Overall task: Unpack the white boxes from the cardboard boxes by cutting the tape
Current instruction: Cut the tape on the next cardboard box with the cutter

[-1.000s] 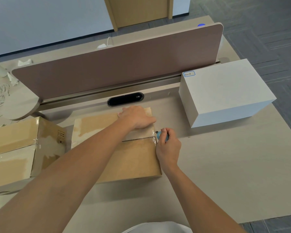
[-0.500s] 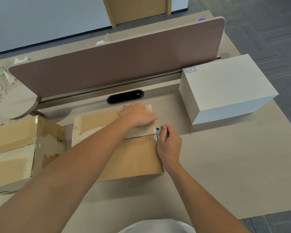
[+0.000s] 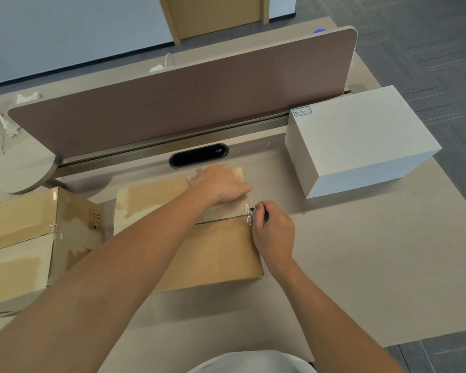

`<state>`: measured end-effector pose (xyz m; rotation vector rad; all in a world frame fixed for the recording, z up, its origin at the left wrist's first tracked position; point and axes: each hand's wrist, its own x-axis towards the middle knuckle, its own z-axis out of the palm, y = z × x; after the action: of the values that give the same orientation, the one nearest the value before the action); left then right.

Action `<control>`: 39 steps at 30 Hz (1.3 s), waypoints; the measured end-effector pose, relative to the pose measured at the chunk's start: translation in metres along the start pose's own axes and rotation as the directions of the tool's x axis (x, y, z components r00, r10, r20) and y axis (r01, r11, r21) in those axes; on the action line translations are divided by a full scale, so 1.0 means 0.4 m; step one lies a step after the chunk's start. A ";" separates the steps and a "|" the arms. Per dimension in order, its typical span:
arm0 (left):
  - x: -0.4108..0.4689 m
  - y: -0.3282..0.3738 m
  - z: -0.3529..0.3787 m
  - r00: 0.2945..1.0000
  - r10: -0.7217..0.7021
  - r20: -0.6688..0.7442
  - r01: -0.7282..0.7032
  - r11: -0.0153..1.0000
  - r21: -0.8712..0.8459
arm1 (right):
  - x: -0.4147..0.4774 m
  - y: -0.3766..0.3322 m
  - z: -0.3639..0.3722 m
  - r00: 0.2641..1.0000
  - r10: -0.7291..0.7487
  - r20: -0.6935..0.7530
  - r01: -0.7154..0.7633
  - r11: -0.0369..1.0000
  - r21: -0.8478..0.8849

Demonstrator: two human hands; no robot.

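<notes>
The right hand [image 3: 273,232] is curled round a small blue cutter [image 3: 253,210], with its tip at the right edge of the cardboard box [image 3: 218,251], just where crinkled clear tape wraps over the corner; the blade itself is too small to make out. From that hand the tape seam [image 3: 221,219] runs straight off to its left, across the top of the box, and its long axis lies crosswise to the forearm, so I judge that the cut calls for a pull leftward along that line and not toward the body. The left hand [image 3: 221,185] lies flat, fingers straight, pressing the far flap just beyond the seam and up-left of the cutter, close enough that its thumb side sits near the blade's start. The left forearm crosses over the seam farther along and hides the rest of it, so the path is likely to be blocked unless that arm lifts. One white box [image 3: 361,135] already stands free on the desk [image 3: 361,265], beyond and to the right of the right hand, and a second cardboard box [image 3: 19,238] lies well off to the left of both hands
</notes>
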<state>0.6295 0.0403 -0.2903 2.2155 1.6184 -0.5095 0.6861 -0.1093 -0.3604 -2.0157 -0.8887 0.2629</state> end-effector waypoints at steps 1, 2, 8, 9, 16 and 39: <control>0.000 0.000 0.000 1.000 0.000 -0.001 0.000 1.000 -0.003 | -0.002 0.006 -0.003 1.000 0.005 0.017 -0.005 1.000 -0.007; 0.001 0.000 0.000 1.000 -0.001 -0.001 0.001 1.000 -0.006 | -0.005 0.011 -0.007 0.999 0.012 0.039 -0.012 1.000 -0.011; -0.001 0.002 -0.006 1.000 -0.001 0.008 0.001 1.000 -0.010 | -0.001 0.015 -0.020 0.996 0.007 0.087 -0.012 0.999 0.052; -0.002 0.002 -0.006 1.000 0.002 0.009 -0.002 1.000 -0.008 | 0.004 0.013 -0.019 0.996 0.007 0.087 -0.013 0.998 0.065; -0.002 0.003 -0.004 1.000 0.007 0.005 -0.007 1.000 0.006 | 0.024 0.012 -0.023 0.995 0.023 0.094 -0.034 0.993 0.115; 0.000 0.012 -0.012 0.999 0.030 0.016 -0.030 1.000 0.010 | 0.034 -0.009 -0.007 0.991 0.054 0.122 -0.071 0.988 0.140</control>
<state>0.6345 0.0414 -0.2858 2.2337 1.5757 -0.5267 0.6956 -0.1006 -0.3537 -1.9111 -0.8549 0.4722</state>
